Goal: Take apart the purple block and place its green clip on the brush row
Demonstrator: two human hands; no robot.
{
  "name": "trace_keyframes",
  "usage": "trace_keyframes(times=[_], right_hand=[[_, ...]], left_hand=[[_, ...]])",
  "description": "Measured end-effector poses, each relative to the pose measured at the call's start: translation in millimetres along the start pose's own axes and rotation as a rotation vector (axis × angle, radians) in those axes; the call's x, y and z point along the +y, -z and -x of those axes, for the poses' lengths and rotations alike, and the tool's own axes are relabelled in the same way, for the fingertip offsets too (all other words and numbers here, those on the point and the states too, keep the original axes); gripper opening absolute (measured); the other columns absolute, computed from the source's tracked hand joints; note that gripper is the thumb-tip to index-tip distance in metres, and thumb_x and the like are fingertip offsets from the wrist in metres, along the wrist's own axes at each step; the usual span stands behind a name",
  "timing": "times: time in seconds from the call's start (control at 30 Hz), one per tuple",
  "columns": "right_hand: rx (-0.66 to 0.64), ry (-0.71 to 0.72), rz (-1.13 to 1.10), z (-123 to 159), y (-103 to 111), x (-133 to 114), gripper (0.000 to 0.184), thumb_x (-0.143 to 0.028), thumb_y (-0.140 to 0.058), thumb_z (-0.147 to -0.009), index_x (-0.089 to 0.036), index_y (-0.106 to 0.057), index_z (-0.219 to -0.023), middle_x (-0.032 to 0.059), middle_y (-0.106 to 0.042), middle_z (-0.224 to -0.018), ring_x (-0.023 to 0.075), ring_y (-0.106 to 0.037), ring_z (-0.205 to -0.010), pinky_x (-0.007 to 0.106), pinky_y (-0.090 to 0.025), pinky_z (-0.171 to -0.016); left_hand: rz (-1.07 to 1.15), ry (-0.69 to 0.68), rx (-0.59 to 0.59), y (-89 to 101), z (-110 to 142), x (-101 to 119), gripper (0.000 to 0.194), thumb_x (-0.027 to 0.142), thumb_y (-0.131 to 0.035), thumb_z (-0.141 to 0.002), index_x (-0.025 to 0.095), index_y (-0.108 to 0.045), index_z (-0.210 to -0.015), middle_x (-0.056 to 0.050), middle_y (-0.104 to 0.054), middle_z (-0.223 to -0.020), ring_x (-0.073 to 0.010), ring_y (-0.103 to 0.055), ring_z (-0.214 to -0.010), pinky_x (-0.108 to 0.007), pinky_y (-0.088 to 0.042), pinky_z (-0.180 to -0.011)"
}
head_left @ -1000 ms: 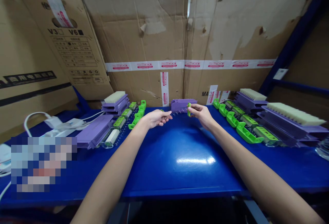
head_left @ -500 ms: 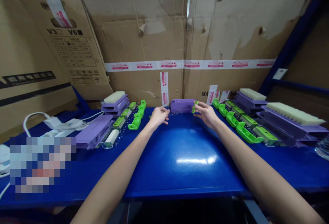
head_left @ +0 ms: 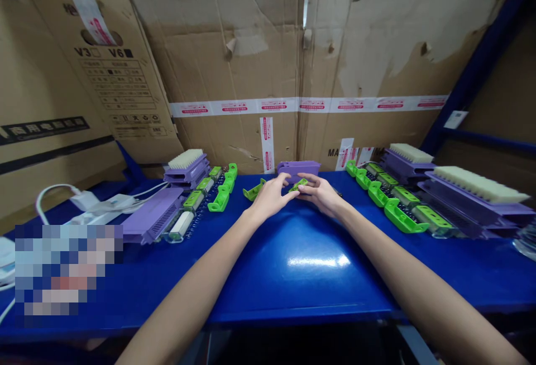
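Meeting over the far part of the blue table (head_left: 293,275), the two hands come together around a small green piece (head_left: 298,185), just in front of a purple case (head_left: 298,167). The right hand (head_left: 321,193) has its thumb and fingers clamped on this piece. The left hand (head_left: 270,196) reaches in from the other side, thumb stretched toward the piece and index finger curved above; whether those fingertips grip it, I cannot tell. Beside the left hand, a green bracket (head_left: 253,191) lies tilted on the table, partly hidden by that hand.

Off to the left, a wavy green strip (head_left: 223,189) lies alongside a row of green-topped boxes (head_left: 193,200). Off to the right, another green strip (head_left: 379,195) runs next to similar boxes (head_left: 404,197), near a cream brush block (head_left: 479,185) resting on purple housings (head_left: 456,209).
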State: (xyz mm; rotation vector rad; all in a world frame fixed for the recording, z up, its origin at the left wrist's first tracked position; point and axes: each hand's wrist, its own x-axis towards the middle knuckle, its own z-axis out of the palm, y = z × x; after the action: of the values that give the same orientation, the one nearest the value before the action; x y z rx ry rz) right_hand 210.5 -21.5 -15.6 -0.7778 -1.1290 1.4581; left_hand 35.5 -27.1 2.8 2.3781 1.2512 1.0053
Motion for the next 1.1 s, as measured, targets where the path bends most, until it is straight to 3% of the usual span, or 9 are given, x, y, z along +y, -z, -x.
trace_keyframes(times=[0.1, 0.2, 0.33, 0.5, 0.73, 0.83, 0.93, 1.1], right_hand=[[-0.026, -0.008, -0.013, 2.0, -3.4, -1.2, 0.047, -0.011, -0.076, -0.060, -0.020, -0.062, -0.104, 0.0021, -0.070, -0.082, 0.0163, -0.066, -0.079, 0.035, -0.054, -0.081], [-0.045, -0.015, 0.013, 2.8, -4.1, -0.5, 0.048, -0.013, -0.076, -0.062, -0.020, -0.061, -0.107, 0.0033, -0.071, -0.085, 0.0172, -0.067, -0.080, 0.035, -0.054, -0.081], [-0.025, -0.013, 0.117, 1.4, -1.0, 2.4, 0.044, -0.022, -0.075, -0.069, -0.018, -0.059, -0.110, 0.0065, -0.071, -0.088, 0.0178, -0.068, -0.076, 0.034, -0.055, -0.074], [0.006, -0.016, 0.191, -0.4, -0.1, 4.5, 0.039, -0.023, -0.074, -0.070, -0.017, -0.061, -0.106, 0.0064, -0.070, -0.082, 0.0171, -0.068, -0.070, 0.032, -0.056, -0.071], [-0.002, -0.009, 0.220, -0.7, -1.5, 4.6, 0.035, -0.024, -0.074, -0.070, -0.016, -0.062, -0.103, 0.0063, -0.070, -0.079, 0.0161, -0.067, -0.067, 0.031, -0.056, -0.068], [-0.001, -0.006, 0.226, -1.1, -1.1, 5.1, 0.034, -0.024, -0.073, -0.070, -0.016, -0.063, -0.102, 0.0063, -0.070, -0.079, 0.0161, -0.067, -0.066, 0.031, -0.056, -0.068], [0.004, -0.004, 0.229, -1.3, -1.1, 5.5, 0.034, -0.024, -0.073, -0.070, -0.016, -0.063, -0.102, 0.0064, -0.070, -0.079, 0.0160, -0.067, -0.066, 0.031, -0.055, -0.068], [0.005, -0.011, 0.232, -1.1, -1.4, 5.3, 0.031, -0.022, -0.070, -0.072, -0.015, -0.062, -0.102, 0.0059, -0.069, -0.078, 0.0153, -0.066, -0.065, 0.029, -0.055, -0.067]], left_hand=[[0.118, 0.006, -0.056, -1.8, -0.4, -1.2, 0.036, 0.028, -0.061, -0.081, 0.021, -0.051, -0.115, -0.004, -0.068, -0.095, -0.0171, -0.064, -0.089, -0.029, -0.048, -0.083], [0.103, 0.035, -0.037, -0.3, -1.5, -2.9, 0.038, 0.027, -0.062, -0.079, 0.020, -0.052, -0.115, -0.004, -0.068, -0.092, -0.0164, -0.064, -0.083, -0.029, -0.049, -0.080], [-0.048, 0.058, 0.063, 12.8, -5.3, -2.3, 0.034, 0.027, -0.062, -0.078, 0.019, -0.058, -0.110, -0.006, -0.069, -0.095, -0.0188, -0.064, -0.085, -0.030, -0.048, -0.078], [-0.334, 0.101, 0.164, 45.6, 2.5, 4.3, 0.023, 0.032, -0.057, -0.081, 0.018, -0.068, -0.096, -0.008, -0.070, -0.092, -0.0226, -0.064, -0.082, -0.033, -0.048, -0.077], [-0.921, 0.257, 0.307, 104.8, 70.9, 1.4, 0.027, 0.034, -0.048, -0.082, 0.019, -0.070, -0.083, -0.010, -0.069, -0.076, -0.0262, -0.060, -0.076, -0.037, -0.042, -0.072], [-1.138, 0.370, 0.293, 124.6, 105.1, -2.7, 0.035, 0.035, -0.039, -0.085, 0.018, -0.069, -0.081, -0.011, -0.066, -0.072, -0.0279, -0.057, -0.080, -0.040, -0.039, -0.073], [-1.268, 0.449, 0.203, 132.4, 128.7, -7.6, 0.040, 0.033, -0.031, -0.087, 0.019, -0.068, -0.081, -0.010, -0.065, -0.073, -0.0291, -0.054, -0.083, -0.041, -0.037, -0.072], [-1.354, 0.444, 0.098, 127.1, 143.7, -13.9, 0.045, 0.032, -0.027, -0.089, 0.021, -0.067, -0.073, -0.011, -0.066, -0.075, -0.0309, -0.053, -0.084, -0.042, -0.035, -0.071]])
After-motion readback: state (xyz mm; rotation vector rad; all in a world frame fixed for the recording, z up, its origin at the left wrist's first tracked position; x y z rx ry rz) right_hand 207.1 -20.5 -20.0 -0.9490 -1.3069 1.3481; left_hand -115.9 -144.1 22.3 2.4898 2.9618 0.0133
